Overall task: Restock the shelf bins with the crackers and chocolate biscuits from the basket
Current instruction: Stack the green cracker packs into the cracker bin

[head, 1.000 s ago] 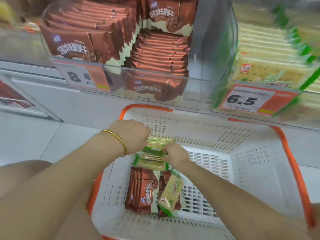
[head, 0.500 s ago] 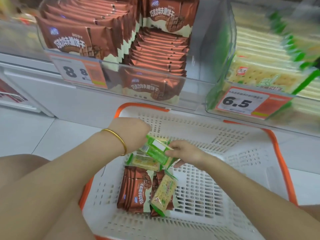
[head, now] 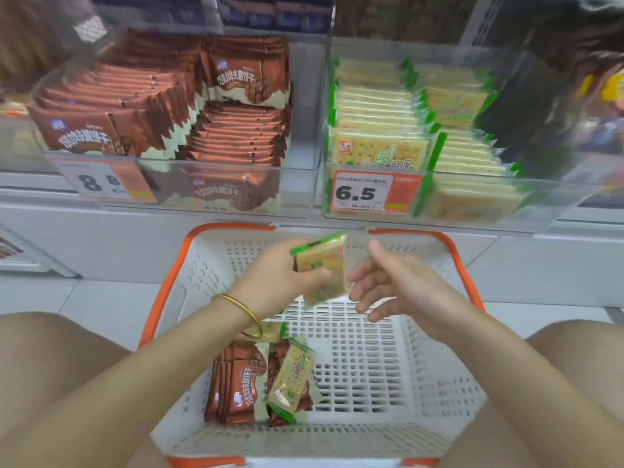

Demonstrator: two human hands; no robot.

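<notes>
Above the basket (head: 161, 292), near its far rim: cracker packs (head: 322, 265), gripped in the left hand (head: 270, 282); right hand (head: 395, 285) just beside, fingers loosely spread, empty. Step, by judgement: shelving crackers. Next move calls for a lift to the far-right cracker bin (head: 506, 221).
</notes>
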